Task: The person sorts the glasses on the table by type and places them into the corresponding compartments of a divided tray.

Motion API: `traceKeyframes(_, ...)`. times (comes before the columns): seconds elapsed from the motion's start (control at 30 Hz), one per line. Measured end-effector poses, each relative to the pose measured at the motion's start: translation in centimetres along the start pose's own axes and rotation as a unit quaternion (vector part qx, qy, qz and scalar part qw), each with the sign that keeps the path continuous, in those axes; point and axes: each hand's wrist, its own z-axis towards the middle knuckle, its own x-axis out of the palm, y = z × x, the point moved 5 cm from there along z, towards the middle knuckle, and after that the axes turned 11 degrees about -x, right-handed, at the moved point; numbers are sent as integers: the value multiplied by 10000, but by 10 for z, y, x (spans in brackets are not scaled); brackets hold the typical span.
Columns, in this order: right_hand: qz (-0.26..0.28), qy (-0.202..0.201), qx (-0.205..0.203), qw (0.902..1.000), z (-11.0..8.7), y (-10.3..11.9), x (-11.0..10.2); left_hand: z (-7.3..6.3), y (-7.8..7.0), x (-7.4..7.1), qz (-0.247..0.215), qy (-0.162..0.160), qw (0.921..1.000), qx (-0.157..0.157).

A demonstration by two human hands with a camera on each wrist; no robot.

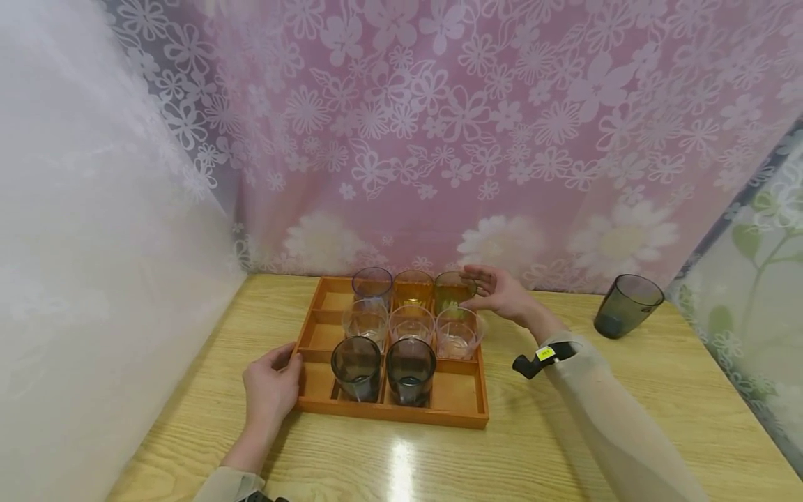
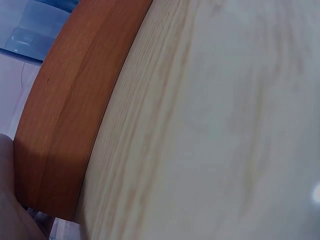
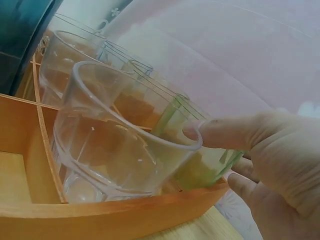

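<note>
A wooden divided tray [image 1: 401, 414] sits on the table with several cups in it. My left hand [image 1: 271, 383] grips its left side near the front corner; the tray's edge [image 2: 75, 100] fills much of the left wrist view. At the back right, my right hand [image 1: 502, 296] holds the green cup [image 1: 449, 289], thumb in front and fingers round its far side. Beside it stand an amber cup [image 1: 413, 287] and a blue-rimmed cup [image 1: 373, 282]. Clear cups, one nearest the right hand [image 3: 120, 150], fill the middle row. Two dark grey cups [image 1: 356, 369] occupy the front row.
Another dark grey cup [image 1: 627, 307] stands alone on the table's right side. A pink flowered curtain [image 1: 401, 139] hangs behind the tray, and a whitish sheet [image 1: 113, 244] closes off the left.
</note>
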Motion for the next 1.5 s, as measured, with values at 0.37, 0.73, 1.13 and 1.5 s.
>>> traceKeyframes(0.37,-900,-88,-5,9959,-5,0,3,-1,-1,-1,55,-95,9999,127)
traceKeyframes(0.73,-992,-312,-153,9945,-28,10,-7,-2,-1,1,124,-112,9998,120)
traceKeyframes(1.13,-1075,-778,-242,9909,-69,12,-21,-2,0,0,229,-223,9995,66)
traceKeyframes(1.5,-1222,-1357,-336,9826,-117,20,-34,-4,-2,1,263,-171,9995,105)
